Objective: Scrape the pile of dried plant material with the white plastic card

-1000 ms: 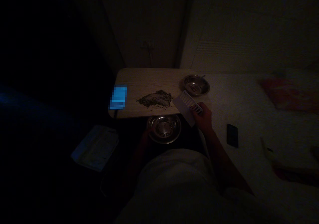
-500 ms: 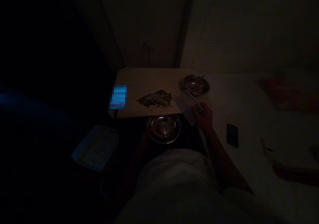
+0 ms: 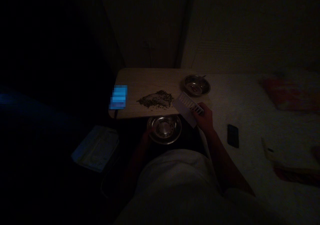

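Note:
In very dim light, my left hand [image 3: 149,133] grips the left rim of a shiny metal bowl [image 3: 166,141], just under the table's front edge. Its fingers are mostly lost in the dark; small dark bits lie in the bowl. My right hand [image 3: 204,118] is closed on a flat white plastic scraper [image 3: 185,109] with a row of slots along one side. The scraper's far end is over the table's front right corner. Left of it, on the wooden table [image 3: 145,79], a heap of small dark green bits [image 3: 160,99], like seeds or dried leaves, surrounds a paler patch.
A second metal bowl [image 3: 197,84] with a utensil handle over its rim stands at the table's right end. A lit, blurred-out screen [image 3: 118,97] is at the left end. A phone [image 3: 233,136] lies on the pale bedding at right. A pale box-like thing [image 3: 96,148] is lower left.
The scraper in my right hand has shifted very slightly and its angle differs a little. The bowl, my left hand and the heap look the same.

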Demonstrator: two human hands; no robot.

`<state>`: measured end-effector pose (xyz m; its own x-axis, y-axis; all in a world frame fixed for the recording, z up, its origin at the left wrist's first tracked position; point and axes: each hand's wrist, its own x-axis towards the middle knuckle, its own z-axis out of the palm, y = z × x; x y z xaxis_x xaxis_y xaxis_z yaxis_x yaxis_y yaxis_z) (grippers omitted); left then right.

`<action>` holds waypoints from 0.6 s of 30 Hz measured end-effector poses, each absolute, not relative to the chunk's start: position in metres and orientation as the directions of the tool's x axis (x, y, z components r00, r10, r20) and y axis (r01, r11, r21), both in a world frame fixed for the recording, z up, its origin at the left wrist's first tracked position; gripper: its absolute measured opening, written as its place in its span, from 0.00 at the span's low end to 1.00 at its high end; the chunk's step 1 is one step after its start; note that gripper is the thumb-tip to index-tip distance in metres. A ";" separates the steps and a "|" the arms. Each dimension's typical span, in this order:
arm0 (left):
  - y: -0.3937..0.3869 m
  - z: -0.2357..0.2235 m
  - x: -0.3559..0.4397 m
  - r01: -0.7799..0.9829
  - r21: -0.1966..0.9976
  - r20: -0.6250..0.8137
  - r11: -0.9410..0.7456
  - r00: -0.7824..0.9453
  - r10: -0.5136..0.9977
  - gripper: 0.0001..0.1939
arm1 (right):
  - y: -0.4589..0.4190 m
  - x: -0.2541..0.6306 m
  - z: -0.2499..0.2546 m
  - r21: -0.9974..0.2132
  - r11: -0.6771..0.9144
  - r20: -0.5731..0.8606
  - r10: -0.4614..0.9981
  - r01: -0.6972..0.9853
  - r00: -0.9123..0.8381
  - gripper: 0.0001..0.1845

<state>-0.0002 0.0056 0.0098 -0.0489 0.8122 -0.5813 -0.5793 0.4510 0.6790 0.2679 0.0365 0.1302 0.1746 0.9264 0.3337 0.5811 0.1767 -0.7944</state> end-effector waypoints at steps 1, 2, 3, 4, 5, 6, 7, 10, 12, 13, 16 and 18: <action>0.006 0.008 0.000 -0.578 0.679 -0.584 0.453 -0.051 0.810 0.06 | 0.037 0.268 0.131 -0.800 0.176 0.331 0.927 0.574 0.178 0.08; 0.006 0.007 0.000 -0.577 0.680 -0.586 0.453 -0.056 0.808 0.06 | 0.037 0.267 0.131 -0.805 0.175 0.331 0.926 0.568 0.183 0.08; 0.006 0.006 0.000 -0.576 0.682 -0.586 0.450 -0.062 0.808 0.07 | 0.037 0.267 0.131 -0.807 0.176 0.332 0.925 0.563 0.187 0.09; 0.006 0.006 0.000 -0.575 0.686 -0.584 0.446 -0.069 0.809 0.07 | 0.037 0.267 0.132 -0.809 0.177 0.334 0.923 0.561 0.191 0.09; 0.006 0.006 0.000 -0.575 0.689 -0.583 0.442 -0.077 0.809 0.06 | 0.037 0.266 0.131 -0.805 0.178 0.338 0.921 0.565 0.191 0.09; 0.006 0.007 0.000 -0.574 0.691 -0.582 0.440 -0.082 0.809 0.06 | 0.038 0.266 0.131 -0.798 0.181 0.345 0.919 0.574 0.190 0.08; 0.006 0.007 0.000 -0.574 0.692 -0.582 0.439 -0.082 0.809 0.07 | 0.038 0.266 0.131 -0.791 0.185 0.351 0.918 0.583 0.185 0.08; 0.004 0.009 -0.001 -0.580 0.684 -0.575 0.442 -0.055 0.816 0.09 | 0.037 0.266 0.130 -0.784 0.185 0.347 0.923 0.593 0.170 0.08; 0.004 0.008 -0.001 -0.583 0.682 -0.571 0.442 -0.045 0.820 0.09 | 0.037 0.266 0.130 -0.791 0.179 0.331 0.929 0.584 0.163 0.07; 0.005 0.007 -0.001 -0.582 0.684 -0.570 0.439 -0.052 0.820 0.08 | 0.036 0.266 0.130 -0.795 0.178 0.326 0.932 0.580 0.160 0.07; 0.007 0.003 -0.001 -0.576 0.696 -0.566 0.430 -0.071 0.821 0.05 | 0.035 0.267 0.131 -0.803 0.176 0.319 0.934 0.569 0.162 0.07; 0.007 0.001 -0.001 -0.574 0.694 -0.564 0.435 -0.059 0.823 0.05 | 0.035 0.268 0.131 -0.807 0.181 0.325 0.931 0.563 0.166 0.08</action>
<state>-0.0010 0.0071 0.0005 -0.0590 0.8235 -0.5643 -0.5736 0.4347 0.6943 0.2677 0.0346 0.1309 0.1665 0.9310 0.3248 0.5626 0.1808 -0.8067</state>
